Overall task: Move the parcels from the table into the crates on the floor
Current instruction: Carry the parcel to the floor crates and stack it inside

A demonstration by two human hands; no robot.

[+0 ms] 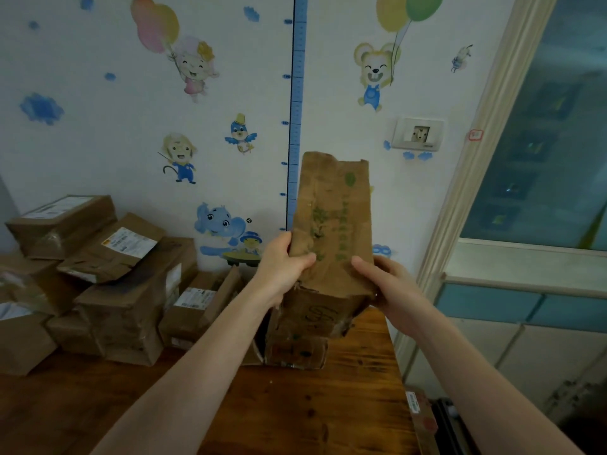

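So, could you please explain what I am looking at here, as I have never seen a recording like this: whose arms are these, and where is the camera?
There is no machine here. A person wears one wide-angle camera on the head, looking forward and down, so the two bare arms reaching into the picture are the wearer's own. The left hand and the right hand grip a worn cardboard parcel with green print, one on each side, holding it up on end. Whether its lower end rests on the surface I cannot tell. Below is a wooden table. On its left part lies a pile of other parcels, several with white labels. Behind is a wall with cartoon stickers. The crates on the floor are not clearly in view.
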